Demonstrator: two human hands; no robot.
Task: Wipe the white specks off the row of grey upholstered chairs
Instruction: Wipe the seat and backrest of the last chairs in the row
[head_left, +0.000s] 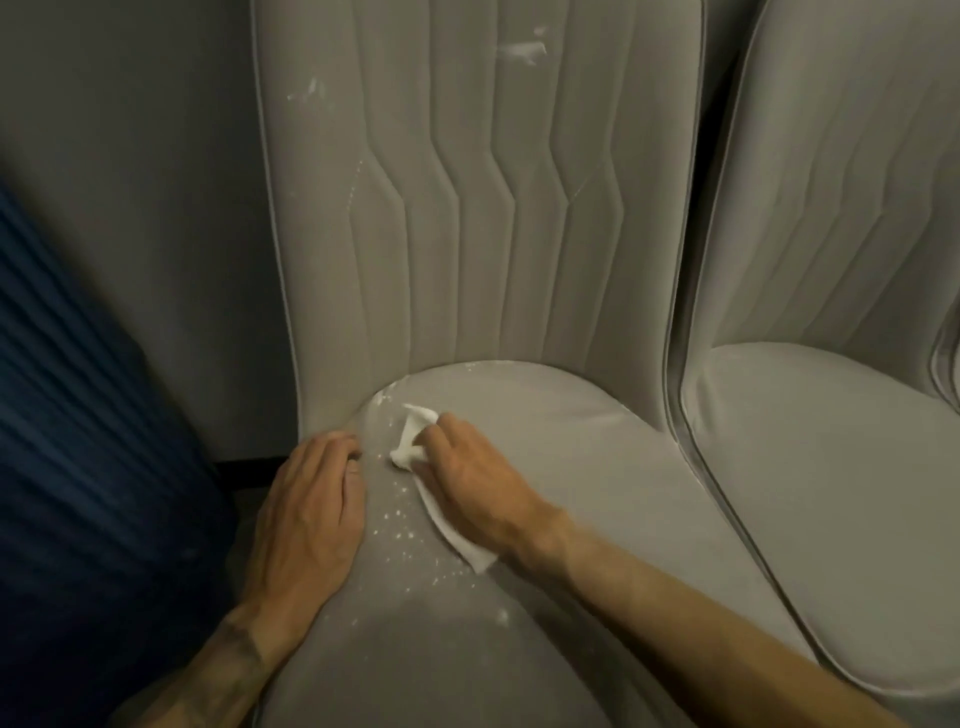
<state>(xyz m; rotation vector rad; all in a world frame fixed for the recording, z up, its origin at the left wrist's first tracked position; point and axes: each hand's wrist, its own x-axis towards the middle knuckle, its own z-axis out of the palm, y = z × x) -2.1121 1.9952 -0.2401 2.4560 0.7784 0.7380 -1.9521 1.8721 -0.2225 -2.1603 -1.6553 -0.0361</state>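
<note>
A grey upholstered chair (571, 447) fills the middle of the head view, its channelled backrest (467, 208) rising behind the seat. White specks (400, 525) dot the seat's left part, and white smears (522, 49) mark the upper backrest. My right hand (467, 473) holds a white cloth (410, 431) against the seat; the cloth trails under my palm to a corner (480, 558). My left hand (311, 509) lies flat over the seat's left edge, fingers straight.
A second grey chair (831, 467) stands close on the right, almost touching the first. A grey wall (130, 208) runs behind on the left. Dark blue ribbed fabric (78, 415) covers the lower left. A dark floor strip (244, 467) shows below the wall.
</note>
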